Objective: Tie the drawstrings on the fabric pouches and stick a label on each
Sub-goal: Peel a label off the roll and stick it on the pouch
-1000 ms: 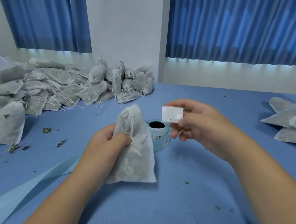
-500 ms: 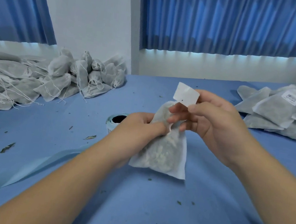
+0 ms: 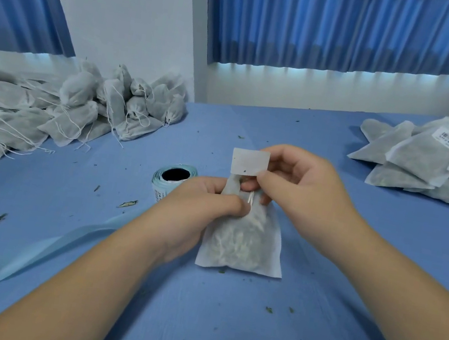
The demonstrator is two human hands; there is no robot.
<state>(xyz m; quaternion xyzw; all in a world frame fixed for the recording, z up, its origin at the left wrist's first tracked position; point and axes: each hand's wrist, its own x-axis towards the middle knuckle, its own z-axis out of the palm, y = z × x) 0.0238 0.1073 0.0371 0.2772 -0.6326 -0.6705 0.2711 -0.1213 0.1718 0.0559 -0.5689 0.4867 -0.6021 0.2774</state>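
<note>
Left hand (image 3: pixel 206 205): fingers closed around the gathered neck of one white, translucent fabric pouch (image 3: pixel 242 237), thumb pressed across its upper left side. The pouch lies on the blue cloth-covered table (image 3: pixel 221 331) at centre, its sealed bottom edge toward the camera; greenish-white dried filling shows through the fabric. One thin white drawstring (image 3: pixel 250 197) runs down at the neck, between the two hands.

Right hand (image 3: pixel 300 187): thumb and forefinger pinch the lower right corner of one small white rectangular label (image 3: pixel 249 162), held upright just above the pouch mouth (blank side to the camera, one dark speck on it). The remaining fingers curl behind the pouch neck.

Just left of the left hand stands one light-blue roll of label tape (image 3: pixel 170 180), dark core upward; a single pale-blue backing strip (image 3: pixel 28 250) trails from it toward the lower left corner.

Far left: a heap of grey-white pouches with loose strings (image 3: pixel 50 110), too many and too overlapped to count. Far right: a stack of flat pouches (image 3: pixel 424 163), at least six visible; one barcode label (image 3: pixel 448 137) shows on the topmost.

Scattered dried leaf fragments (image 3: pixel 127 204) lie on the table, mostly left. Two blue curtains (image 3: pixel 357 29) hang behind.
</note>
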